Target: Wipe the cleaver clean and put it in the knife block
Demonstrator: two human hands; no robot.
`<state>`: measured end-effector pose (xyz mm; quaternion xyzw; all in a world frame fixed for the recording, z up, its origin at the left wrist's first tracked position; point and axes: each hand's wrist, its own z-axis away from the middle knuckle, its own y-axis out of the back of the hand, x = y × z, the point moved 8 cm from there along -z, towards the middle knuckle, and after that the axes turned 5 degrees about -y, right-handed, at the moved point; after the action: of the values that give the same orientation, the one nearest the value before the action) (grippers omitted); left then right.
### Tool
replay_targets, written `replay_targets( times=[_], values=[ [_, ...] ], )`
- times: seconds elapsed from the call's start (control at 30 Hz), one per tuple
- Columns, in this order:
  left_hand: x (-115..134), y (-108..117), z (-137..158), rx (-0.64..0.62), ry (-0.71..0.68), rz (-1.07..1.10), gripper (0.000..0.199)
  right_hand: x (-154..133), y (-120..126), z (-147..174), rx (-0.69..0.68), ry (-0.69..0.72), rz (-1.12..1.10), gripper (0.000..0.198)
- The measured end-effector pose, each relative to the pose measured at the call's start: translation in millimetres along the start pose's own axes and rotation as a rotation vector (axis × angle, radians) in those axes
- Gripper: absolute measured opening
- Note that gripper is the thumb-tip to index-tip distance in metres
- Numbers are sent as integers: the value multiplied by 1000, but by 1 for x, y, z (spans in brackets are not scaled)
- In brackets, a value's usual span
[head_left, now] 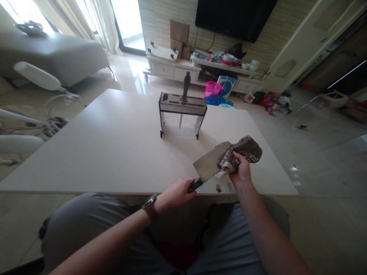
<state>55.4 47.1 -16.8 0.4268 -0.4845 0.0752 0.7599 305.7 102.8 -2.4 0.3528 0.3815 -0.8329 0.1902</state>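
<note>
My left hand [180, 192] is closed round the black handle of a cleaver [210, 160], whose broad blade points up and to the right. A fluffy brown-grey cloth [247, 149] is bunched in my right hand [241, 171], with the thumb on top. The cloth touches the blade's far right side and covers part of it. Behind the cleaver, near the table's middle, a knife block [182, 104] with clear sides stands upright. One black-handled tool [186, 86] sticks up from its slotted top.
The white table [114, 152] spreads in front of my knees, with a small sticker [218, 188] near its front edge. White chairs [37, 76] stand at the left. Beyond the table are a pink basket [212, 88], a low cabinet [163, 69] and a wall-mounted television [233, 17].
</note>
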Motion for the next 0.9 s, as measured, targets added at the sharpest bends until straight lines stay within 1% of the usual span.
replay_targets(
  times=[0.2,0.37,0.53,0.67,0.9],
  values=[
    [0,0,1,-7,13,-29,13,-5,3,-6,-13,52,-12,20],
    [-7,-3,3,-21,58,-60,14,3,4,-11,-67,20,30,22],
    [-9,-4,2,-35,48,-60,14,10,5,-11,-56,-2,28,22],
    [-10,-4,1,-36,51,-68,13,13,3,-10,-76,9,35,23],
    [-10,-4,1,-37,61,-73,13,21,3,-8,-84,-16,43,24]
  ],
)
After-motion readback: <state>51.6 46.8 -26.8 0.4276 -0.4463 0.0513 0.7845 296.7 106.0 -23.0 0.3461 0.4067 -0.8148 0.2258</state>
